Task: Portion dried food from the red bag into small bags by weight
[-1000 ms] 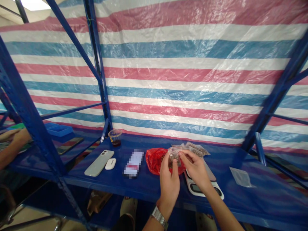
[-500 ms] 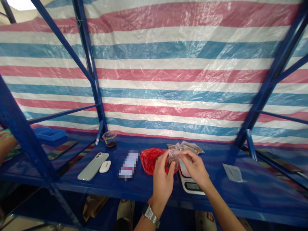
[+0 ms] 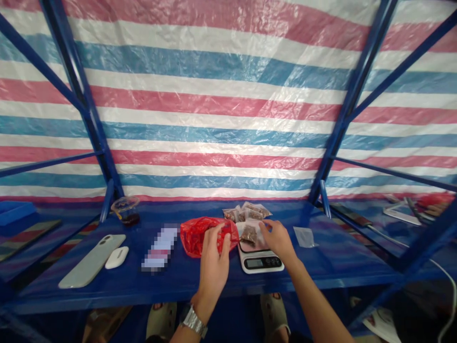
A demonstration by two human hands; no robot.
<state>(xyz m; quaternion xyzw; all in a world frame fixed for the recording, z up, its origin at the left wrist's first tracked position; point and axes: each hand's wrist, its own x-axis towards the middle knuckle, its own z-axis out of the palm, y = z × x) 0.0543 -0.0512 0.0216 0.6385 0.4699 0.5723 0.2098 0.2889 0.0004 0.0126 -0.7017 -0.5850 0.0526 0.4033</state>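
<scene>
My right hand [image 3: 277, 239] pinches the top edge of a small clear zip bag [image 3: 249, 235] with brown, grainy contents. The bag is at the plate of a white kitchen scale [image 3: 263, 263]; whether it rests fully on it I cannot tell. My left hand [image 3: 215, 247] is at the near side of a red plastic bag [image 3: 194, 236], thumb and fingers apart, with nothing seen in it. Inside the red bag the contents are mostly hidden. Several filled zip bags [image 3: 252, 210] lie behind the scale. An unfilled zip bag [image 3: 304, 237] lies to the right.
On the blue shelf [image 3: 171, 283] at left are a phone [image 3: 93, 262], a white earbud case [image 3: 117, 257], a blurred-out screen [image 3: 161, 248] and a plastic cup [image 3: 125, 211] of dark liquid. Blue posts [image 3: 330, 138] rise on both sides before a striped tarp [image 3: 214, 109].
My left hand has let go of the filled zip bag and moved to the red bag. My right hand has brought the zip bag to the scale. The view has shifted right.
</scene>
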